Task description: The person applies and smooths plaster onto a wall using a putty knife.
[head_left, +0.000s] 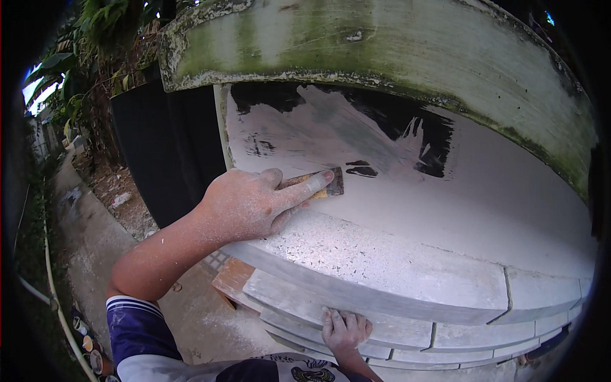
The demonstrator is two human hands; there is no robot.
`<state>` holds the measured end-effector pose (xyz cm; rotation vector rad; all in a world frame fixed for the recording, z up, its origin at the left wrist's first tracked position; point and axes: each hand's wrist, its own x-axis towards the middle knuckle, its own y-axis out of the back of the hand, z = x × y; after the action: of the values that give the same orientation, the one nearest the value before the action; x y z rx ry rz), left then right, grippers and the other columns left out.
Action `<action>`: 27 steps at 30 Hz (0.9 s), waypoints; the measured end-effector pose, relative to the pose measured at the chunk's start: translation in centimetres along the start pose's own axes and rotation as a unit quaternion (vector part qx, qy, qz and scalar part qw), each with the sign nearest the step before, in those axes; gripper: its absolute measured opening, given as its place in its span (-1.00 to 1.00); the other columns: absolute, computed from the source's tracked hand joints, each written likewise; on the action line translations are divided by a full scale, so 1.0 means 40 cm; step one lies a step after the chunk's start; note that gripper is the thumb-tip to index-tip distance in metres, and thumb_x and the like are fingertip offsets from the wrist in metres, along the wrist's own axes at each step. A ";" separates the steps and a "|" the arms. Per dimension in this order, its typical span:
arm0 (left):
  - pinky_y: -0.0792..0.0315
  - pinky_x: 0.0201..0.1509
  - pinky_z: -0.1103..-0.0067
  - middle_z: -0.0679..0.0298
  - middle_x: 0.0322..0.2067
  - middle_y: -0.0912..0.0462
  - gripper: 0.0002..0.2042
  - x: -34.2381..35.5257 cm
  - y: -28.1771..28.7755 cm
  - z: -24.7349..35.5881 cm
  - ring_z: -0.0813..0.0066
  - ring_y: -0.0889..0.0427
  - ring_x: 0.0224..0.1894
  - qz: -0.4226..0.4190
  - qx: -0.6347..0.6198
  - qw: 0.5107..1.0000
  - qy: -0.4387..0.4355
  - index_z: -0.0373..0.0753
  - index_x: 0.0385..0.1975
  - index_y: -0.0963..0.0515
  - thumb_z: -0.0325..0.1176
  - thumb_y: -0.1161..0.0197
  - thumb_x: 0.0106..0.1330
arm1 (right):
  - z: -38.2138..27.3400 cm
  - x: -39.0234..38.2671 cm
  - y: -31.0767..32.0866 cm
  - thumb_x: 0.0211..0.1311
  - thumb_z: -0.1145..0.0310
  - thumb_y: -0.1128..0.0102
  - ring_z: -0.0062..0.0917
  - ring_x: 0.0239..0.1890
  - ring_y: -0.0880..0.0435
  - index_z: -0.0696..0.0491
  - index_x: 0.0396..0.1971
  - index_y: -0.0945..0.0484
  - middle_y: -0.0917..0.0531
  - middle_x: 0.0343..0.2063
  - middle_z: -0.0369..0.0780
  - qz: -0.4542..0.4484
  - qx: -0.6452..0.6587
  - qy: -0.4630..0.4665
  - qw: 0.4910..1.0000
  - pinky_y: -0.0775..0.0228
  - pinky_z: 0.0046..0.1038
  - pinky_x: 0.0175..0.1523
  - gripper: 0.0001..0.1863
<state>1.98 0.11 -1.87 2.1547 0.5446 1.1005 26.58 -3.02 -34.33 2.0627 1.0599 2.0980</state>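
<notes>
My left hand [245, 202] is closed on a flat scraper [335, 183] with a dark, worn end, its index finger stretched along it. White dust coats the hand. The scraper lies against a wall panel [394, 210] covered in whitish filler, just under a small bare black patch [361, 169]. Much of the tool is hidden behind the fingers. Lower down, my right hand [347, 328] rests on the edge of a pale stone block [394, 325], its bent fingers spread and nothing seen in them.
A dusty stone ledge [382, 254] with dark flecks runs below the panel, stepped blocks under it. Overhead juts a mossy concrete slab [382, 44]. Left of the panel stands a black board [168, 149]. A concrete path [89, 216], a hose [57, 305] and plants lie farther left.
</notes>
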 end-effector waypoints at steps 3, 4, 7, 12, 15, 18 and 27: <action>-0.40 -0.68 0.43 0.31 -0.60 -0.48 -0.35 -0.022 -0.018 -0.025 0.42 -0.50 -0.71 -0.012 0.009 1.000 0.018 0.29 0.44 -0.43 -0.17 -0.40 0.30 | 0.001 -0.001 -0.004 0.14 0.15 -0.51 -0.48 -0.33 -0.63 -0.15 -0.43 -0.77 -0.65 -0.46 -0.42 0.019 0.002 -0.001 1.000 -0.31 -0.29 -0.10 -0.86; -0.41 -0.68 0.42 0.30 -0.60 -0.49 -0.35 -0.028 -0.027 -0.037 0.40 -0.50 -0.71 0.003 0.006 1.000 0.014 0.29 0.45 -0.42 -0.17 -0.39 0.31 | -0.001 -0.002 -0.005 0.14 0.15 -0.52 -0.48 -0.33 -0.63 -0.15 -0.43 -0.77 -0.65 -0.46 -0.42 0.017 0.004 -0.003 1.000 -0.31 -0.29 -0.10 -0.86; -0.43 -0.67 0.41 0.29 -0.59 -0.50 -0.34 -0.002 -0.022 -0.025 0.37 -0.51 -0.70 0.008 0.003 1.000 0.010 0.29 0.46 -0.41 -0.18 -0.39 0.31 | -0.002 -0.003 -0.011 0.13 0.15 -0.52 -0.47 -0.33 -0.63 -0.15 -0.44 -0.77 -0.65 -0.46 -0.42 0.015 0.008 -0.006 1.000 -0.30 -0.29 -0.10 -0.86; -0.50 -0.65 0.42 0.19 -0.48 -0.60 -0.38 0.049 0.030 0.015 0.34 -0.62 -0.63 -0.053 -0.003 0.999 0.006 0.37 0.54 -0.24 -0.09 -0.22 0.49 | -0.004 0.006 0.000 0.14 0.21 -0.50 -0.43 -0.34 -0.64 -0.13 -0.41 -0.79 -0.69 -0.45 -0.38 0.012 0.015 -0.009 1.000 -0.27 -0.25 -0.09 -0.90; -0.51 -0.64 0.40 0.19 -0.48 -0.59 -0.37 0.025 0.028 0.001 0.34 -0.62 -0.63 -0.075 0.016 0.997 0.019 0.38 0.54 -0.24 -0.09 -0.22 0.49 | 0.000 0.006 -0.002 0.15 0.21 -0.50 -0.43 -0.35 -0.64 -0.13 -0.42 -0.78 -0.68 -0.46 -0.38 0.018 0.019 -0.014 1.000 -0.27 -0.25 -0.09 -0.90; -0.52 -0.62 0.40 0.19 -0.48 -0.59 -0.39 -0.005 0.014 -0.023 0.32 -0.62 -0.63 -0.058 0.006 0.998 0.028 0.37 0.53 -0.26 -0.11 -0.22 0.48 | 0.000 -0.007 -0.012 0.12 0.13 -0.53 -0.46 -0.32 -0.63 -0.16 -0.41 -0.80 -0.66 -0.46 -0.43 0.017 -0.001 -0.014 1.000 -0.30 -0.29 -0.10 -0.86; -0.52 -0.58 0.41 0.27 -0.57 -0.54 -0.34 0.088 0.034 0.044 0.34 -0.63 -0.59 -0.006 -0.002 1.000 -0.008 0.32 0.45 -0.42 -0.19 -0.38 0.31 | -0.001 -0.009 -0.008 0.14 0.13 -0.52 -0.46 -0.32 -0.63 -0.17 -0.41 -0.79 -0.66 -0.44 -0.43 0.011 0.004 -0.012 1.000 -0.29 -0.27 -0.06 -0.86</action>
<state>5.51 0.66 0.28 2.1527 0.5461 1.0761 26.44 -2.95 -34.79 2.1057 1.0501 2.0776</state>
